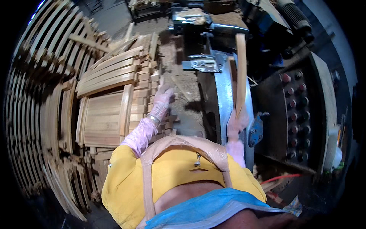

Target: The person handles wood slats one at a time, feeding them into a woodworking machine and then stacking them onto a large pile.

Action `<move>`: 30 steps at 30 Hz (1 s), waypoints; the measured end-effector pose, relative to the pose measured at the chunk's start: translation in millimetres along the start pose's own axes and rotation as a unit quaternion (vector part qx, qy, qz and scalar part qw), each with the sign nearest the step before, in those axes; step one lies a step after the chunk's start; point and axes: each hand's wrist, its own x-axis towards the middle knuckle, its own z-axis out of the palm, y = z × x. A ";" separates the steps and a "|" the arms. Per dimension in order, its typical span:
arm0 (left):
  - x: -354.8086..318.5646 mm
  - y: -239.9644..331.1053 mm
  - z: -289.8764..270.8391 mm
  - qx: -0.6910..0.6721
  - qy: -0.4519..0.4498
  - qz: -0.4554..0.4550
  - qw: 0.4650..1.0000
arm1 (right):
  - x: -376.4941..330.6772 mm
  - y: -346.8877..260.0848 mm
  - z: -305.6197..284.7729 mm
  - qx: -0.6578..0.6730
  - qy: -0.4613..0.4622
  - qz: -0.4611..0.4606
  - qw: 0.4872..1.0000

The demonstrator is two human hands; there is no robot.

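Note:
My right hand (237, 124), in a pale pink glove, is closed round the near end of a long wooden strip (241, 68). The strip points away from me over a shiny metal machine bed (223, 86). A shorter wooden piece (231, 66) shows just left of it; whether my hand also grips that one I cannot tell. My left hand (164, 95), gloved in pale pink too, is off to the left, beside the stacked wooden strips (143, 89). Its fingers are smeared by motion, and nothing can be made out in them.
Left of me, wooden slats (108, 74) lie piled on a wide wooden stack (105, 118), with taller racks of slats (24, 114) beyond. A metal guide fitting (204, 64) juts from the machine's left side. To the right stand a control panel (295, 114) with several buttons and a blue bracket (256, 131).

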 end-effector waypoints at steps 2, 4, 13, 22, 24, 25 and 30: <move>12.3 21.7 -10.9 0.041 0.051 0.077 0.995 | 61.4 -14.3 54.4 0.006 -0.024 0.003 1.000; 42.6 44.1 -16.1 0.145 0.127 0.199 0.961 | 122.4 -17.3 99.2 -0.015 0.053 -0.045 0.997; 111.6 117.5 -199.2 0.078 0.566 0.149 0.807 | 36.4 -23.9 -14.6 -0.109 -0.194 0.062 0.973; 160.1 104.9 -292.2 -0.135 0.492 -0.027 0.860 | -58.1 43.5 -84.2 -0.090 -0.140 0.002 0.986; 146.8 94.3 -350.3 -0.189 0.462 0.057 0.864 | -3.1 25.6 -33.1 -0.046 -0.085 -0.068 0.993; 145.3 96.6 -400.1 -0.222 0.407 0.133 0.876 | 24.2 12.6 -6.6 -0.018 -0.055 -0.095 0.994; 114.4 144.0 -209.7 -0.156 0.376 0.188 0.894 | 141.3 -5.1 94.1 -0.051 -0.068 -0.108 0.990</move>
